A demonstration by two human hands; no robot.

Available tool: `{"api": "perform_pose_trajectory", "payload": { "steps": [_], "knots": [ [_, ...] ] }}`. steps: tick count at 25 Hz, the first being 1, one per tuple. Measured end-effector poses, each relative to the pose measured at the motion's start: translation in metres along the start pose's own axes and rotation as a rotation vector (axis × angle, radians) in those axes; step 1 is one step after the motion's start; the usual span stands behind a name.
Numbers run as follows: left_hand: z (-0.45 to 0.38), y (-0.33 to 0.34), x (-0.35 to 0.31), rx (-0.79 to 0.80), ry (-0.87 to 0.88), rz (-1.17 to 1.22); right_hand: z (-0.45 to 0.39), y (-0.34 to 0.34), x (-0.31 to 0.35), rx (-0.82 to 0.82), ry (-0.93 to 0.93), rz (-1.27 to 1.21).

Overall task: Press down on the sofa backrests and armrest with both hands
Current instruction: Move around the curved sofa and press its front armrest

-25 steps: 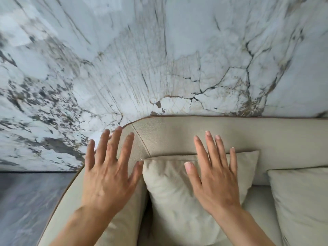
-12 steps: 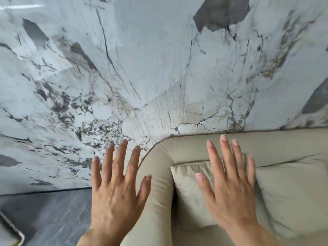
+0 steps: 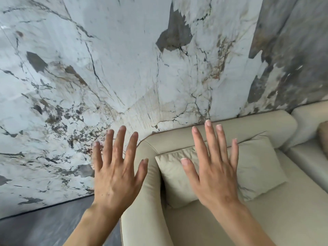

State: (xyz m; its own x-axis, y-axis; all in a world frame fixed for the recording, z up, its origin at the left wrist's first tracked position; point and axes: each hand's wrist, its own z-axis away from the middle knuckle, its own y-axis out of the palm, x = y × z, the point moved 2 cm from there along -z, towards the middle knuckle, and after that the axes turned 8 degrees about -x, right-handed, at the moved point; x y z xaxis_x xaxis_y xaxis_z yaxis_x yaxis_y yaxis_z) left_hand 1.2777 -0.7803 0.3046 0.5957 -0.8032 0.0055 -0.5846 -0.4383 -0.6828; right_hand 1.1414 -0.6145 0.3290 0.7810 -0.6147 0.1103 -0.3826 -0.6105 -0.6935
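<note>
A beige sofa fills the lower right. Its rounded backrest (image 3: 257, 125) runs along the wall and curves into the left armrest (image 3: 147, 201). A beige cushion (image 3: 260, 167) leans in the corner on the seat (image 3: 266, 219). My left hand (image 3: 115, 173) is flat with fingers spread, held in the air just left of the armrest, in front of the wall. My right hand (image 3: 213, 171) is also flat and spread, hovering over the cushion with its fingertips reaching the backrest's edge. Neither hand holds anything.
A white marble wall (image 3: 124, 68) with dark veins rises right behind the sofa. Dark grey floor (image 3: 35, 226) lies left of the armrest. A second sofa section (image 3: 308, 125) and the edge of a brown cushion (image 3: 324, 137) sit at the far right.
The view has swung left and up, so the sofa now sits lower right. My left hand has gone from over the armrest to left of it. Both hands stay flat and spread.
</note>
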Motion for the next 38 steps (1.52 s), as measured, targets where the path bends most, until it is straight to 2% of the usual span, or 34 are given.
{"api": "perform_pose_trajectory", "payload": {
  "steps": [5,9,15,19,27,31,38],
  "knots": [
    [-0.020,0.007,-0.016,-0.028,0.109,0.117,0.012,-0.019,-0.011,-0.029,0.088,0.143],
    [-0.049,0.036,-0.011,-0.046,0.210,0.231,0.005,-0.009,-0.001,-0.060,0.217,0.248],
    [-0.094,0.083,0.048,-0.061,0.407,0.415,-0.017,0.008,0.062,-0.111,0.450,0.423],
    [-0.103,0.095,0.063,-0.063,0.501,0.513,-0.013,0.010,0.097,-0.099,0.528,0.536],
    [-0.077,0.059,0.080,-0.056,0.636,0.668,0.039,-0.024,0.168,-0.180,0.666,0.671],
    [-0.056,0.039,0.119,-0.030,0.689,0.675,0.071,-0.030,0.216,-0.139,0.772,0.651],
    [-0.066,0.063,0.177,0.023,0.729,0.700,0.062,-0.006,0.273,-0.108,0.830,0.696]
  ]
}}
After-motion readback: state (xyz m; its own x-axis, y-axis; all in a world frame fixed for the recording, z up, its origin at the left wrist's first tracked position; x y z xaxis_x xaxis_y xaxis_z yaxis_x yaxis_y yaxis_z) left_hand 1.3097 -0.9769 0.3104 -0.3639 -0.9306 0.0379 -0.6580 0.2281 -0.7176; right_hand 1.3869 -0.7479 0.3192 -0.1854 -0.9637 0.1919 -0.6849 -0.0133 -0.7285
